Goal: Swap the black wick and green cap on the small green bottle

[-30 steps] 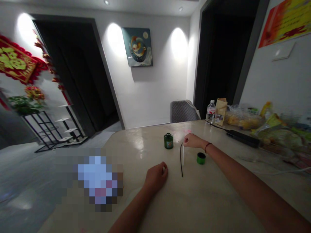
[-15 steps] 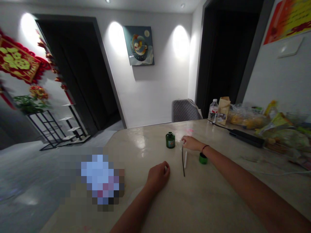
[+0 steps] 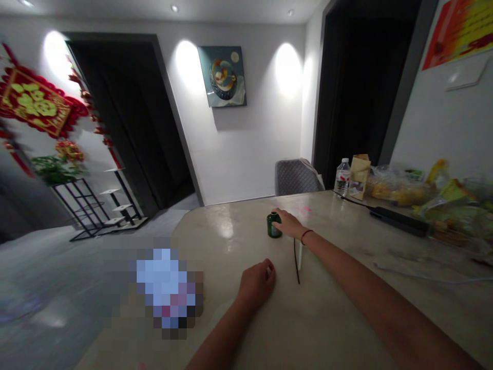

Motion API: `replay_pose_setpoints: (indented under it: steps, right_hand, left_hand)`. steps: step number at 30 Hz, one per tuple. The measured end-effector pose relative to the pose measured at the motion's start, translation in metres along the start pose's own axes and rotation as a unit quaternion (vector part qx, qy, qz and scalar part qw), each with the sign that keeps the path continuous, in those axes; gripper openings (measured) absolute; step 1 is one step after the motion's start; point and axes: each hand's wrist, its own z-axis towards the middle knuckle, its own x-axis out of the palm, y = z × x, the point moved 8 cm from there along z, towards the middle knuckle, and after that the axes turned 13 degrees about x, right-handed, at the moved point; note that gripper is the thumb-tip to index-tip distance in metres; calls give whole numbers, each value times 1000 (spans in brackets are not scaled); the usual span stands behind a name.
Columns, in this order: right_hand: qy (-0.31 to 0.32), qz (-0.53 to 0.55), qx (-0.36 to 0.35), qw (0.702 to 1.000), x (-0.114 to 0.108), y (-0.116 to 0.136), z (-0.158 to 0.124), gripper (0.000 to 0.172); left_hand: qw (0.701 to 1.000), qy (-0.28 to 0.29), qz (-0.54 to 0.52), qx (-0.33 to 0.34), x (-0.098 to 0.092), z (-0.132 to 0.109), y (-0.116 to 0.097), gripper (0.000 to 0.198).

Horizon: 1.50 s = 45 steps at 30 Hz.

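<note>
A small dark green glass bottle [image 3: 273, 231] stands upright on the table, with a pale label on its side. My right hand [image 3: 288, 224] is at its right side, thumb across the front and fingers behind the neck, closed around it. Below that wrist, a thin black stick [image 3: 296, 264] and a short white stick [image 3: 300, 257] lie side by side. My left hand [image 3: 257, 281] rests on the table nearer to me, fingers curled into a loose fist; whatever may be inside is hidden. The green cap is out of sight, apparently behind my right forearm.
A black power strip [image 3: 398, 221] with a cable lies at the right. Behind it are a water bottle [image 3: 342, 177], a paper bag [image 3: 359, 177] and plastic food bags [image 3: 400, 192]. A blurred-out patch [image 3: 165, 285] covers the left table edge. A grey chair [image 3: 295, 177] stands beyond.
My right hand has moved left from the top of the black stick to the green bottle. The forearm now covers the green cap. My left hand stays in place; the view has shifted slightly.
</note>
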Motion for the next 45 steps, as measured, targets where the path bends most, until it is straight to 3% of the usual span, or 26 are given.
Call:
replay_pose_setpoints:
  steps: [10,18,22,25,28,31,37,40,43,45]
  right_hand:
    - [0,-25,-11,1000,-5,8,-5,18]
    - [31,-37,-47,998,-16,11,-29,13]
    - [76,29,-59,995,-27,7,-42,14]
    - [85,63,-45,993,-46,-6,-46,17]
    - [54,-72,-3,996,-63,-33,-47,19]
    - [130,-212,58,967,-54,-67,-55,26]
    - [280,-230,138,922,-23,-98,-77,16]
    - [283,-210,113,929,-26,-81,-72,11]
    - [194,-122,33,973,-49,-43,-52,9]
    - [110,-62,-3,992,-67,-20,-39,22]
  left_hand:
    - [1000,-12,7,15,1,0,0,20]
    - [1000,5,4,-9,-3,-1,-2,22]
    - [1000,4,11,-3,-4,0,-3,22]
    - [1000,3,17,-2,-5,0,-4,22]
    - [1000,10,12,-10,-5,0,-3,22]
    - [1000,13,10,-14,-5,0,-3,22]
    - [1000,7,15,-9,-5,0,-3,22]
    - [1000,6,12,-8,-5,0,-3,22]
    - [1000,9,10,-11,-4,0,-2,22]
    - [1000,9,13,-9,-4,0,-2,22]
